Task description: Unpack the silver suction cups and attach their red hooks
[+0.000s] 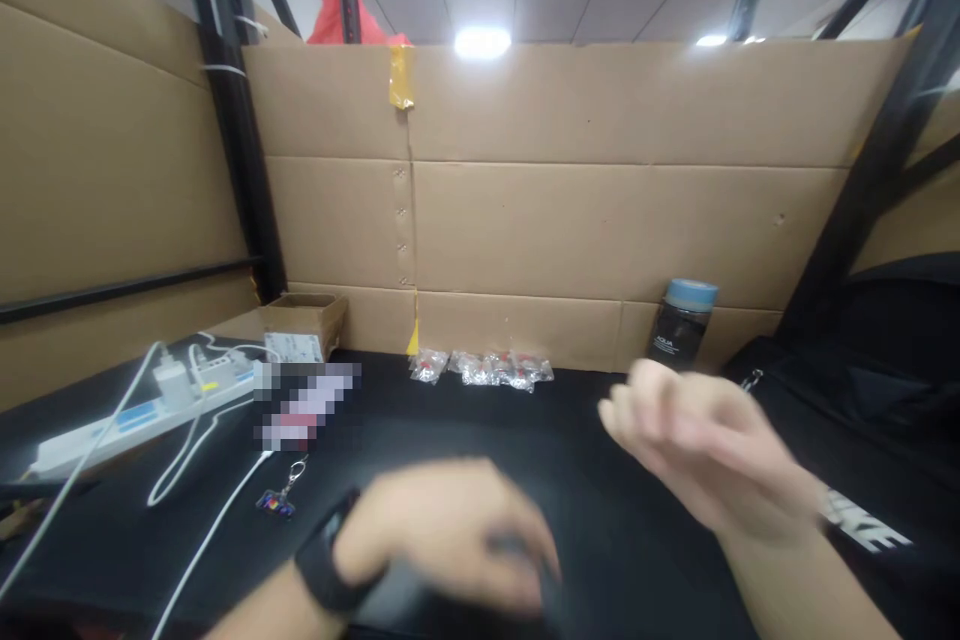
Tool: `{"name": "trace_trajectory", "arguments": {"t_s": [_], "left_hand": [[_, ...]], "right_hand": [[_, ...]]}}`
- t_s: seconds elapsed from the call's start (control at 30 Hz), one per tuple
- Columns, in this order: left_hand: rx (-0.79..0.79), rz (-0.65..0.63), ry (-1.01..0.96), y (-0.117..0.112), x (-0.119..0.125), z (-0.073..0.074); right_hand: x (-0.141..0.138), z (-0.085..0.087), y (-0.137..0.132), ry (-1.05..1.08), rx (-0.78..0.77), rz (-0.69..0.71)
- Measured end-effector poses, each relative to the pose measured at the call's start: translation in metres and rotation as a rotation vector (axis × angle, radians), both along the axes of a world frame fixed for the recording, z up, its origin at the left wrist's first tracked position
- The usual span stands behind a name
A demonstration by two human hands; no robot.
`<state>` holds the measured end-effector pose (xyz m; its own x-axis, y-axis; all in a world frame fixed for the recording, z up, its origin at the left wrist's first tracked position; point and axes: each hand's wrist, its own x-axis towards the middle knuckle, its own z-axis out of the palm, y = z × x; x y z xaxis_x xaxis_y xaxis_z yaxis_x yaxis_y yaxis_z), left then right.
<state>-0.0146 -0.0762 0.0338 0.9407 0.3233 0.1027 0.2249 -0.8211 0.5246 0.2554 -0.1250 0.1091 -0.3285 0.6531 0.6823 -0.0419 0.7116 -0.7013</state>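
Observation:
My left hand (450,525), with a black watch (330,555) at its wrist, hovers low over the near middle of the black table surface (420,430). Its fingers curl inward, smeared by motion, and a dark greyish patch shows between them that I cannot identify. To the right, my right hand (697,445) is raised, its fingers bent in and pressed together; whatever they may enclose is hidden. Beyond both hands, small clear packets (487,368) with bits of red lie in a row against the cardboard. A bottle (679,325) with a blue lid stands behind my right hand.
At left are a white power strip (142,430) with plugs and cables, an open cardboard box (307,315), a blurred-out flat item (311,405) and a keychain (277,500). A black bag (862,400) fills the right side. Cardboard walls (525,220) enclose the table.

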Motion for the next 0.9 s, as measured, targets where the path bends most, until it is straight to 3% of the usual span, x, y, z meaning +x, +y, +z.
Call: {"name": "trace_trajectory", "arguments": {"t_s": [0.03,0.1,0.17,0.2,0.3,0.4,0.5,0.63,0.73,0.9], "left_hand": [[0.048,0.134,-0.042,0.03,-0.01,0.012],[0.239,0.719,-0.209,0.088,-0.026,0.021],[0.364,1.137,-0.221,0.132,-0.038,0.007],[0.433,1.224,-0.162,0.146,-0.043,-0.006],[0.535,1.202,0.031,0.16,-0.053,-0.045],[0.599,1.149,0.062,0.156,-0.055,-0.062],[0.595,1.22,0.04,0.153,-0.052,-0.059],[0.431,1.418,0.035,0.157,-0.054,-0.053],[0.298,1.415,-0.03,0.163,-0.067,-0.052],[0.251,1.323,-0.165,0.169,-0.087,-0.047]], "right_hand": [[-0.009,-0.001,0.023,0.093,-0.092,0.036],[-0.022,-0.014,0.07,0.23,-0.239,-0.033],[-0.022,-0.04,0.109,0.227,-0.374,-0.122],[-0.019,-0.055,0.124,0.193,-0.417,-0.165],[-0.001,-0.095,0.147,0.046,-0.479,-0.302],[0.01,-0.113,0.147,-0.114,-0.466,-0.347],[0.01,-0.113,0.143,-0.153,-0.448,-0.361],[0.005,-0.108,0.142,-0.163,-0.458,-0.352],[0.006,-0.109,0.142,-0.193,-0.448,-0.345],[0.008,-0.113,0.143,-0.244,-0.431,-0.355]]}}
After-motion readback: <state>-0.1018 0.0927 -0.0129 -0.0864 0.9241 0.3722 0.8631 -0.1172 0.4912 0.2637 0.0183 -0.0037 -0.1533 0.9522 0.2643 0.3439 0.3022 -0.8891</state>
